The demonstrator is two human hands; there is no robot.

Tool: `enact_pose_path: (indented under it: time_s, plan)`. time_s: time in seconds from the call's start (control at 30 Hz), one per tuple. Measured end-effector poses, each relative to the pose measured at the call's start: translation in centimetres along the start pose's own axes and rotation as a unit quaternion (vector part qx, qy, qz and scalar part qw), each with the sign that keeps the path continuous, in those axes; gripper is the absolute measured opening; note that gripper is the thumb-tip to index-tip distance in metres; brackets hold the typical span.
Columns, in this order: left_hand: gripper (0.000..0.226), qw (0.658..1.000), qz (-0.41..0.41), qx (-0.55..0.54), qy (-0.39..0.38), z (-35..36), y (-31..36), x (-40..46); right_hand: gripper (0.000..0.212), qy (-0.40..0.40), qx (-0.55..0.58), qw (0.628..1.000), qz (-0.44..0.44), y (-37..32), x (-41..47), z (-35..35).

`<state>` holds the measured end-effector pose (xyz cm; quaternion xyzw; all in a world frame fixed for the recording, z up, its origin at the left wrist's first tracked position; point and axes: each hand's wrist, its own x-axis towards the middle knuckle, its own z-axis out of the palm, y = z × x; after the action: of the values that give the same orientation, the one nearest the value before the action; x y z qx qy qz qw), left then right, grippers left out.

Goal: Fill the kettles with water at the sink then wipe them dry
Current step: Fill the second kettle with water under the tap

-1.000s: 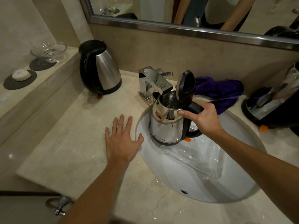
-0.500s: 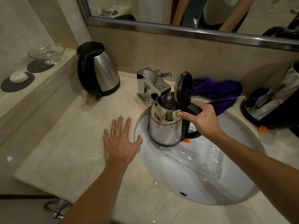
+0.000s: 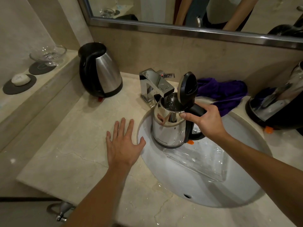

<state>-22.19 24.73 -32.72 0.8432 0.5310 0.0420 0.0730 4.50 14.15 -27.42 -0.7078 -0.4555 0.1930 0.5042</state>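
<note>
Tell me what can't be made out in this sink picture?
- Water level in the held kettle: head view, its steel wall and raised lid hide it.
- Whether the tap runs: the spout hides any stream.
- Right-hand kettle: cut off by the frame edge.
- Right hand fingers: curled behind the handle.

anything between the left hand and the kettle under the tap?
Nothing stands there. In the head view, the left hand lies flat on the counter, thumb at the sink rim; only bare white basin separates it from the open kettle gripped by the right hand.
</note>
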Motion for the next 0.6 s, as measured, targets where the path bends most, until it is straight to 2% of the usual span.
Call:
enact_pose_path:
  time_s: [0.3,0.47,0.6]
  plan:
    - [0.081,1.000,-0.001,0.001,0.001,-0.16,0.11,-0.08,0.044,-0.002,0.018,1.000,0.007,0.13,-0.05,-0.02]
    - [0.081,1.000,0.001,-0.001,0.001,-0.25,0.18,-0.04,0.035,-0.001,0.018,1.000,0.009,0.03,-0.04,0.03]
    - [0.081,1.000,0.003,-0.001,0.002,-0.39,0.19,-0.11,0.040,0.001,0.016,1.000,0.005,0.06,-0.07,0.03]
